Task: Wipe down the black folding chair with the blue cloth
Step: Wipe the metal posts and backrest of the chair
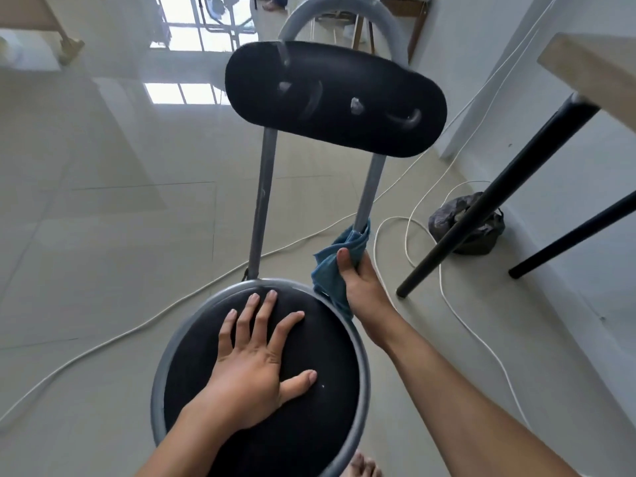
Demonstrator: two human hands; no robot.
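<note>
Blue cloth (339, 266), soft and bunching, sits clamped around the right-hand upright of the chair (370, 191) by the right hand (361, 284); left hand (254, 366) lies flat, fingers spread, steadying the light, tippy seat (309, 418).

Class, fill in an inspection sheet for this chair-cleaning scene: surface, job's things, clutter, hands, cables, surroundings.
Surface: pale glossy tiled floor.
Job's things: black padded folding chair with grey metal tube frame; blue cloth wrapped round its right upright.
Clutter: dark plastic bag on the floor.
Hands: left hand flat on the round seat; right hand gripping the cloth.
Cables: white cord looping across the floor.
Surroundings: wooden table with black legs, white wall, bright window.
</note>
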